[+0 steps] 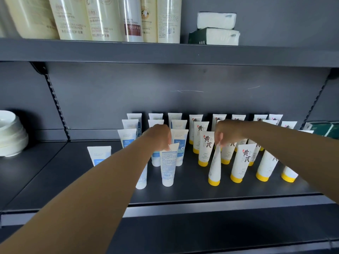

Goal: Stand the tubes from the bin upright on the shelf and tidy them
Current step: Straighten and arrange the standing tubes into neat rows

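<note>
Blue tube point(168, 166) pinched at crimp by left hand point(160, 136); yellow-capped tube point(215, 167) pinched by right hand point(226, 132); both upright on shelf point(183, 194).

A dark grey shelf point(183, 193) carries white-capped tubes point(180, 147) standing cap-down in rows on the left, yellow-capped tubes point(205, 148) in rows on the right, a stack of white bowls point(11, 133) at far left, and green packs point(321, 129) at far right.

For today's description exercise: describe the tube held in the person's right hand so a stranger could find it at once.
Start at the lower shelf, where tubes stand cap down, white-capped on the left, yellow-capped on the right. Go to the yellow group's front row. The tube at its left end, pinched by the right hand, is turned edge-on, showing no large black lettering.
</note>
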The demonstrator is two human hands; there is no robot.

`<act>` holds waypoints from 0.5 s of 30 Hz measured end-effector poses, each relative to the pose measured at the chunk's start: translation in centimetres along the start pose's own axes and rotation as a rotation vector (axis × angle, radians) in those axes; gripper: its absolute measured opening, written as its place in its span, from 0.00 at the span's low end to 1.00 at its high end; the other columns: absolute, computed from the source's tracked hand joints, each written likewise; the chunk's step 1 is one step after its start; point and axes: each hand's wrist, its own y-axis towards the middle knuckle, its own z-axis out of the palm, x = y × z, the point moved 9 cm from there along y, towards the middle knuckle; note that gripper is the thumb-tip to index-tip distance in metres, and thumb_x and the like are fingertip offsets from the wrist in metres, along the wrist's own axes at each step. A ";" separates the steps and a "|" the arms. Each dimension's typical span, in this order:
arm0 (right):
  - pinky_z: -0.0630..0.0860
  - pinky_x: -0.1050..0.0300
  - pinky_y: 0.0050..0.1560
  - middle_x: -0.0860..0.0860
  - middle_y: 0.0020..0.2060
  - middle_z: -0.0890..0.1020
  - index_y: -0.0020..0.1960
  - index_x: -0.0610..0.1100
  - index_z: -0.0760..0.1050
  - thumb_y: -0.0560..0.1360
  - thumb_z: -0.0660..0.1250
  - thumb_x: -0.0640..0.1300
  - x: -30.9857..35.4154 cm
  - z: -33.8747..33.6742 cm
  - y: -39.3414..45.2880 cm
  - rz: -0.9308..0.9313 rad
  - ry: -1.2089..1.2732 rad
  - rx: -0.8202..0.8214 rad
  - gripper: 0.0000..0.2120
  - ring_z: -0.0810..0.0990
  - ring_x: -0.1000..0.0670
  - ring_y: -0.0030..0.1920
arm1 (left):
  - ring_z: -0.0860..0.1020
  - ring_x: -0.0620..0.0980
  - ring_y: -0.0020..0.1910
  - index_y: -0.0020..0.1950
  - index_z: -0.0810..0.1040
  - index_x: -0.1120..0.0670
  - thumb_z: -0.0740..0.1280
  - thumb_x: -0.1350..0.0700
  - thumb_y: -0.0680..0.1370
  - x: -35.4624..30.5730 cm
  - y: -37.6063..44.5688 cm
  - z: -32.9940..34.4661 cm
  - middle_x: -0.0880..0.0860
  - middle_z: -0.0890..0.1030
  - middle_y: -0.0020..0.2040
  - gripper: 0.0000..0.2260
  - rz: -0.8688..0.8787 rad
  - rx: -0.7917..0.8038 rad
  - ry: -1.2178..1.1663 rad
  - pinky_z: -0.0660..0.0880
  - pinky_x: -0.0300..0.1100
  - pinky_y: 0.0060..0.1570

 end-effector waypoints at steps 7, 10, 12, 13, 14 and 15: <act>0.76 0.60 0.51 0.55 0.51 0.77 0.53 0.48 0.80 0.71 0.71 0.41 0.6 0.5 -1.1 -0.035 -0.048 0.015 0.10 0.76 0.53 0.52 | 0.79 0.53 0.54 0.56 0.79 0.58 0.73 0.57 0.72 0.1 0.2 0.0 0.54 0.81 0.54 0.14 -0.008 -0.022 -0.013 0.76 0.48 0.59; 0.73 0.63 0.49 0.53 0.51 0.80 0.55 0.45 0.80 0.73 0.69 0.40 1.2 1.0 -1.3 -0.053 -0.051 0.021 0.11 0.77 0.54 0.50 | 0.79 0.53 0.53 0.56 0.79 0.58 0.73 0.57 0.71 0.2 0.5 0.1 0.54 0.82 0.54 0.14 -0.011 -0.024 -0.012 0.76 0.48 0.58; 0.74 0.63 0.47 0.52 0.51 0.82 0.54 0.44 0.81 0.73 0.69 0.41 1.1 1.0 -1.2 -0.037 -0.061 0.013 0.10 0.78 0.53 0.49 | 0.79 0.53 0.53 0.55 0.80 0.58 0.73 0.57 0.71 0.2 0.6 0.1 0.54 0.82 0.54 0.14 -0.011 -0.026 -0.006 0.76 0.48 0.58; 0.73 0.62 0.46 0.51 0.51 0.82 0.53 0.43 0.82 0.73 0.70 0.42 1.0 1.0 -1.1 -0.032 -0.068 0.007 0.09 0.79 0.52 0.49 | 0.79 0.53 0.53 0.55 0.79 0.58 0.73 0.57 0.72 0.2 0.6 0.1 0.54 0.82 0.54 0.14 -0.010 -0.024 -0.004 0.76 0.48 0.58; 0.73 0.63 0.44 0.49 0.50 0.83 0.52 0.42 0.82 0.73 0.70 0.43 1.0 1.0 -1.1 -0.029 -0.072 -0.001 0.09 0.79 0.51 0.50 | 0.79 0.53 0.53 0.55 0.79 0.58 0.73 0.57 0.72 0.2 0.6 0.1 0.54 0.82 0.54 0.14 -0.009 -0.025 -0.002 0.76 0.48 0.58; 0.73 0.63 0.44 0.48 0.50 0.83 0.52 0.41 0.81 0.73 0.70 0.43 1.0 0.9 -1.0 -0.026 -0.073 -0.016 0.09 0.80 0.50 0.50 | 0.79 0.53 0.53 0.55 0.79 0.58 0.73 0.57 0.72 0.2 0.7 0.1 0.54 0.82 0.54 0.14 -0.009 -0.026 -0.001 0.76 0.48 0.58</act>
